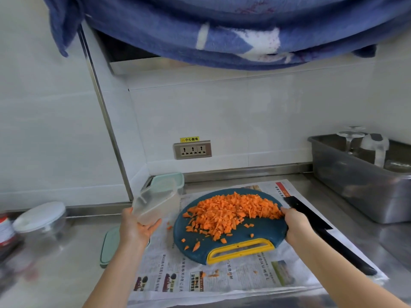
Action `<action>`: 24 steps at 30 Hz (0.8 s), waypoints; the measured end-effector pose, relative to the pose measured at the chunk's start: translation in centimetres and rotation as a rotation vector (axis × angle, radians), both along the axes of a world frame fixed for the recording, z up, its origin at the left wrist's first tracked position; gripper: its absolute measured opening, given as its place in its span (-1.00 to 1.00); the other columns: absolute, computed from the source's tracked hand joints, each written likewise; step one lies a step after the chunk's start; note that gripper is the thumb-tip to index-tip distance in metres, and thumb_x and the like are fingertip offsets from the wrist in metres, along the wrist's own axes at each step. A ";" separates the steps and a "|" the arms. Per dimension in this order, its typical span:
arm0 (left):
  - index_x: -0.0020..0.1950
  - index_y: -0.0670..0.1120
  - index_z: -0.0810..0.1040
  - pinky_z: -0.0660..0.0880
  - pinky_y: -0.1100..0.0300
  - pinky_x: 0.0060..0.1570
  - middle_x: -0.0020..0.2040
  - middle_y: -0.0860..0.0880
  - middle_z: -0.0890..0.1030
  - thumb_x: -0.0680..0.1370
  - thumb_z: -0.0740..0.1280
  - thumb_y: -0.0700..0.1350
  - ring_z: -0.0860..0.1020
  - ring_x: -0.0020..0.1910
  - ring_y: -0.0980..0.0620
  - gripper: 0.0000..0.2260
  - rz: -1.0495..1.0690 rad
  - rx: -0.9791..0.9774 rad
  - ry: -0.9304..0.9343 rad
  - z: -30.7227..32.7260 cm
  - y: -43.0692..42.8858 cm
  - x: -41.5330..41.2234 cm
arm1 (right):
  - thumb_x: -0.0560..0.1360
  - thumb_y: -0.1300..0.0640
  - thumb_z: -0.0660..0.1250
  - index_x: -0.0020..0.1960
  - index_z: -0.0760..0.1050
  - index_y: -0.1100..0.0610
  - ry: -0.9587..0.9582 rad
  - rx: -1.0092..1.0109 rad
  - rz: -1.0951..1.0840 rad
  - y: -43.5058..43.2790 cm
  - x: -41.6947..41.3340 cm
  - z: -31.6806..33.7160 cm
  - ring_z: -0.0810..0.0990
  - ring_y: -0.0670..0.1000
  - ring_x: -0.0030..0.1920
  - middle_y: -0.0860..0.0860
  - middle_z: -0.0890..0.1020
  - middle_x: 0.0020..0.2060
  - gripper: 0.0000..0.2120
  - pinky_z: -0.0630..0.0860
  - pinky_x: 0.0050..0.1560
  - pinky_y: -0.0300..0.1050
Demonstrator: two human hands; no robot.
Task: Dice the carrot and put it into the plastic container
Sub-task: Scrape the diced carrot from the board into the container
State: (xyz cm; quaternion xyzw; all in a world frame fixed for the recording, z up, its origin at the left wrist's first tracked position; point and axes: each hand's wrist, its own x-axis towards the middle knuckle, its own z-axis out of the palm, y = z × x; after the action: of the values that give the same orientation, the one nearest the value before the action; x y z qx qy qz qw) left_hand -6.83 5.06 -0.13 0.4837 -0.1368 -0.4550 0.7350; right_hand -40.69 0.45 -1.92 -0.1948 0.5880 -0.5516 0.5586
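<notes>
Cupping the plastic container (155, 203) from below, the left hand (135, 230) had its fingers (154, 224) spread fairly wide round the base, tub tilted just left of the cutting board (189, 232). Diced carrot (231, 212) sat piled on that board. The right hand (297, 225) touched the pile's right edge; couldn't tell whether its fingers gripped the board.

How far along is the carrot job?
Dicing looks done: orange carrot dice lie heaped on the round blue cutting board, and the black knife lies aside. In hand: the left hand holds the clear plastic container, apparently empty; the right hand grips the board's edge. Left: moving the dice in.
</notes>
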 end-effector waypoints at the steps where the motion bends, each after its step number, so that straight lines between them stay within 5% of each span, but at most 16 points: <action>1: 0.00 -0.05 0.48 0.43 -0.13 0.10 -0.06 -0.10 0.54 0.59 0.08 -0.04 0.53 -0.09 -0.10 -0.79 0.014 -0.017 -0.030 0.4 0.0 0.5 | 0.58 0.17 0.28 0.17 0.43 0.28 -0.003 -0.007 -0.009 -0.2 -0.5 0.2 0.57 0.26 0.02 0.20 0.56 -0.12 -0.77 0.51 0.14 0.17; 5: -0.10 -0.06 0.43 0.45 -0.14 0.15 -0.09 -0.09 0.52 0.62 0.08 -0.04 0.52 -0.06 -0.08 -0.80 0.051 -0.010 -0.220 1.6 0.0 1.6 | 0.56 0.12 0.31 0.18 0.46 0.27 -0.005 -0.068 -0.060 -1.1 -2.4 2.3 0.57 0.26 0.06 0.22 0.59 -0.02 -0.72 0.50 0.16 0.25; 9: 0.09 -0.13 0.42 0.47 -0.17 0.14 0.05 -0.19 0.49 0.63 0.07 -0.04 0.48 0.05 -0.15 -0.78 0.054 0.039 -0.331 1.9 0.1 1.4 | 0.55 0.09 0.32 0.31 0.43 0.25 -0.060 -0.101 -0.121 -2.6 -4.7 3.7 0.58 0.25 0.08 0.21 0.58 0.13 -0.61 0.52 0.13 0.21; 14: 0.20 -0.20 0.38 0.47 -0.17 -0.07 0.05 -0.28 0.49 0.63 0.12 -0.12 0.50 -0.01 -0.23 -0.78 -0.213 0.179 -0.167 0.8 0.0 -1.7 | 0.58 0.11 0.26 0.34 0.42 0.23 -0.138 -0.119 -0.175 -3.2 -6.3 5.2 0.57 0.19 0.06 0.16 0.57 0.21 -0.63 0.51 0.04 0.10; 17: 0.19 -0.20 0.38 0.45 -0.24 0.04 0.02 -0.31 0.49 0.65 0.10 -0.13 0.49 -0.02 -0.25 -0.80 -0.308 0.230 -0.075 0.0 0.3 -5.6 | 0.58 0.13 0.26 0.33 0.41 0.25 -0.115 -0.116 -0.172 -2.8 -6.3 5.9 0.57 0.21 0.08 0.15 0.57 0.19 -0.64 0.52 0.08 0.13; 21: 0.42 -0.16 0.28 0.49 -0.23 -0.06 0.21 -0.34 0.48 0.64 0.15 -0.08 0.52 0.05 -0.28 -0.64 -0.356 0.311 -0.067 -1.2 -0.1 -8.4 | 0.56 0.15 0.30 0.33 0.40 0.25 -0.066 -0.098 -0.152 -2.4 -6.2 5.6 0.56 0.23 0.12 0.20 0.56 0.16 -0.62 0.51 0.16 0.15; 24: 0.38 -0.22 0.35 0.49 -0.10 -0.22 0.12 -0.30 0.55 0.65 0.13 -0.11 0.55 -0.07 -0.21 -0.66 -0.339 0.349 -0.195 -1.1 -0.2 -8.9 | 0.55 0.15 0.31 0.32 0.40 0.27 -0.031 -0.080 -0.127 -1.9 -5.7 5.1 0.57 0.24 0.09 0.21 0.57 0.12 -0.62 0.53 0.13 0.17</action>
State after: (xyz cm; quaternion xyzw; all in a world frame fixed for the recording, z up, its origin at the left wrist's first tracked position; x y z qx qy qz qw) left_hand -15.71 4.87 -1.24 0.6149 -0.2054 -0.5396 0.5372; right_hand -46.37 -1.47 3.14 -0.1710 0.5679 -0.6119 0.5233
